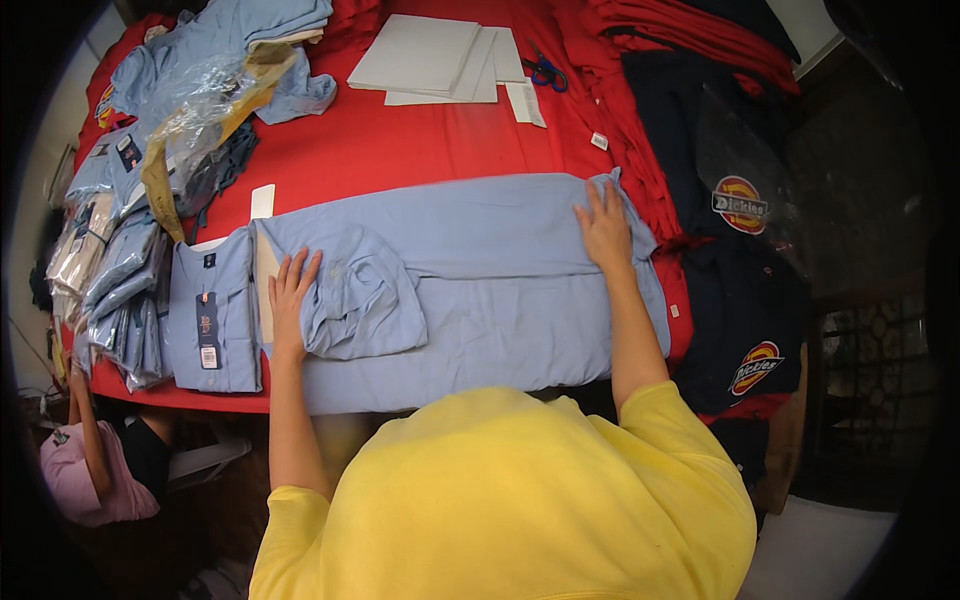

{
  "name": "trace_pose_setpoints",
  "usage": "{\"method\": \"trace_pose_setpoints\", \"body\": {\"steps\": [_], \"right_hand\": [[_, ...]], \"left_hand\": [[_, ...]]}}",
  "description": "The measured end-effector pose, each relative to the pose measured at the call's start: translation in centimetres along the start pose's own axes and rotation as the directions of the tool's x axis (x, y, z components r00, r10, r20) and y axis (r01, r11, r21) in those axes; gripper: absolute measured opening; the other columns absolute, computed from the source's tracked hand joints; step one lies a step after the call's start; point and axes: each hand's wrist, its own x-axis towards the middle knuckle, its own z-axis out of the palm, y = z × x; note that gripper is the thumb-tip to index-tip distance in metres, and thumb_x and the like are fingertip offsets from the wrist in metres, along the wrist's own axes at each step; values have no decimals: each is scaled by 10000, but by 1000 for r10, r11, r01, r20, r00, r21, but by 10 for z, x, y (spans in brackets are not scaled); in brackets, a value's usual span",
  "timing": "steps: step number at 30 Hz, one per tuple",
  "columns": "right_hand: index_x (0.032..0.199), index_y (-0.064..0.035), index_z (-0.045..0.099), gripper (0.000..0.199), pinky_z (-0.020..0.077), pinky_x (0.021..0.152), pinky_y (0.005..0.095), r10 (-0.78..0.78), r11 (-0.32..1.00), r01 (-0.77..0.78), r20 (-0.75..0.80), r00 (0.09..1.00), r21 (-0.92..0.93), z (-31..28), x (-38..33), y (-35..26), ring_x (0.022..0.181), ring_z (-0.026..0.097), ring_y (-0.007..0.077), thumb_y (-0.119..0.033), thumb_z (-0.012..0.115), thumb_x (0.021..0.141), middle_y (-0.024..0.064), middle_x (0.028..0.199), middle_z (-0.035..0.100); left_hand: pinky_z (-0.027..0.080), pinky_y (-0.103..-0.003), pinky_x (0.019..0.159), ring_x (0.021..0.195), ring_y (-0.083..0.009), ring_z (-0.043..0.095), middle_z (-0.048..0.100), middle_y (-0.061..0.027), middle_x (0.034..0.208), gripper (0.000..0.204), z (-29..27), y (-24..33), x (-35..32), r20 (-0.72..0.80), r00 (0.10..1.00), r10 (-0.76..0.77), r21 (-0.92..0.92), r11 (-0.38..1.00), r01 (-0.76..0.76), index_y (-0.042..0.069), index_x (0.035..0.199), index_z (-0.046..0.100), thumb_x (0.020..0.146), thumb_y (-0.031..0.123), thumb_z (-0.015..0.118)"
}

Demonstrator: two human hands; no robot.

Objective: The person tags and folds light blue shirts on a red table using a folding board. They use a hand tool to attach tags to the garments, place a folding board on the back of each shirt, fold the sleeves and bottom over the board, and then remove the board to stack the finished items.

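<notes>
A light blue shirt (490, 310) is spread flat across the red cloth before me, with one part bunched up near its left end. My left hand (290, 290) lies on that left end, fingers stretched out, beside the bunched fabric and a pale strip of card (266, 275). Over at the far right end, my right hand (605, 230) rests flat on the shirt with its fingers spread. Left of my left hand lies a folded light blue shirt (235, 290) with a dark hang tag (207, 330).
Bagged light blue garments (125, 270) pile up at the left. White sheets (420, 55) and blue-handled scissors (545, 72) lie at the back of the red cloth (400, 140). Dark garments (740, 310) hang at the right. Another person in a pink top (100, 470) is at lower left.
</notes>
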Motion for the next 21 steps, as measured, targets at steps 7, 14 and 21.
{"method": "trace_pose_setpoints", "body": {"steps": [7, 14, 21], "right_hand": [[1403, 49, 344, 654, 322, 1089, 462, 157, 974, -137, -102, 982, 183, 12, 13, -4, 1323, 359, 440, -392, 506, 948, 309, 1442, 334], [1294, -37, 539, 438, 373, 1039, 426, -51, 946, 13, -108, 993, -325, -6, -50, -7, 1242, 463, 355, -234, 580, 905, 207, 1319, 516], [1111, -36, 645, 319, 410, 880, 426, -261, 885, 255, -40, 965, 390, 2, -37, -265, 988, 525, 324, -243, 640, 868, 141, 1030, 617]], "left_hand": [[117, -571, 1135, 1412, -323, 252, 365, -38, 1492, 604, 9, -3, -6, -83, 997, -8, 108, 994, 17, 285, 1428, 437, 839, 391, 512], [112, -590, 1131, 1412, -325, 245, 370, -36, 1488, 563, 8, -1, -8, -97, 995, 29, 108, 994, -18, 274, 1423, 444, 864, 292, 509], [224, -476, 1123, 1271, -287, 422, 558, -70, 1211, 398, 2, 2, -6, -259, 950, 174, -44, 980, -192, 125, 1204, 619, 826, 172, 505]]}}
